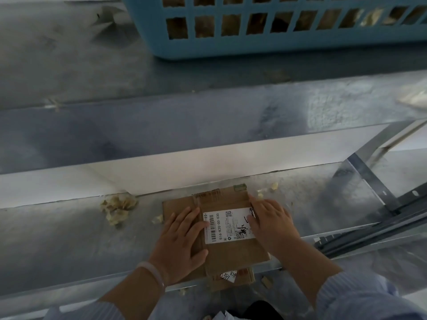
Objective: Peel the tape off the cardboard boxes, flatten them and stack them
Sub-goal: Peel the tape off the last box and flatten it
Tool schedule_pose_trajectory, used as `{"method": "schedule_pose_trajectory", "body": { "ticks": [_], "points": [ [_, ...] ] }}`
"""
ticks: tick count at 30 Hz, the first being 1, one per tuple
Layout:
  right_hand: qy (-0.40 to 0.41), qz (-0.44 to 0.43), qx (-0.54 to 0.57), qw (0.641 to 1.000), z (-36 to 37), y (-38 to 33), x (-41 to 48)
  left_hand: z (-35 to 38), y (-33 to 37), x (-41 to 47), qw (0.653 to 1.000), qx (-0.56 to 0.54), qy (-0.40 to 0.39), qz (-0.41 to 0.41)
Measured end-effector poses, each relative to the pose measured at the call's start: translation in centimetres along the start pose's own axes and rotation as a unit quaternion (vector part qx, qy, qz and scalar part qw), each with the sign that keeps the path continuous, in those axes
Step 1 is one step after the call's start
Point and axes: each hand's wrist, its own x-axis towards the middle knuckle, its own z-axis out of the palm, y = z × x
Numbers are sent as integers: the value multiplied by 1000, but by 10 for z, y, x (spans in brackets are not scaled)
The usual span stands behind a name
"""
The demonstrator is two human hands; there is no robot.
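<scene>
1 blue basket [277,46] up top, brownish stuff showing through its holes, can't tell what. Below it I see 1 flattened cardboard box [233,248] on the metal table [69,239], over more cardboard. My left hand [182,243] and right hand [270,220] press flat on it, gripping nothing.

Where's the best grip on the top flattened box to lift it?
Probably the near edge of the top flattened box: it overhangs the metal table edge, so fingers can get under from the person's side. Elsewhere it lies flat under the left hand and right hand.
</scene>
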Motion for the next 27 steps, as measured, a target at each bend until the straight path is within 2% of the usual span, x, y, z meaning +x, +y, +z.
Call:
{"method": "schedule_pose_trajectory", "body": {
  "ticks": [12,15,17,19,22,24,27],
  "points": [
    [50,-8,51,997,-9,10,7,2,-1,0,1000,-1,-2,-3],
    [120,15,109,987,-16,14,5,2,-2,0,1000,0,-3,0],
    [159,-13,117,980,-14,12,0,2,0,1,1000,4,-2,-4],
    [137,-81,84,984,-5,2,-6,3,3,4,1000,10,-2,-17],
    [37,-167,-37,985,21,-14,-5,2,7,6,999,24,-17,-32],
    [12,-176,-103,979,36,-20,3,2,8,6,998,30,-29,-38],
    [5,-153,-113,982,46,-27,9,2,4,9,997,41,-41,-53]
  ]
}}
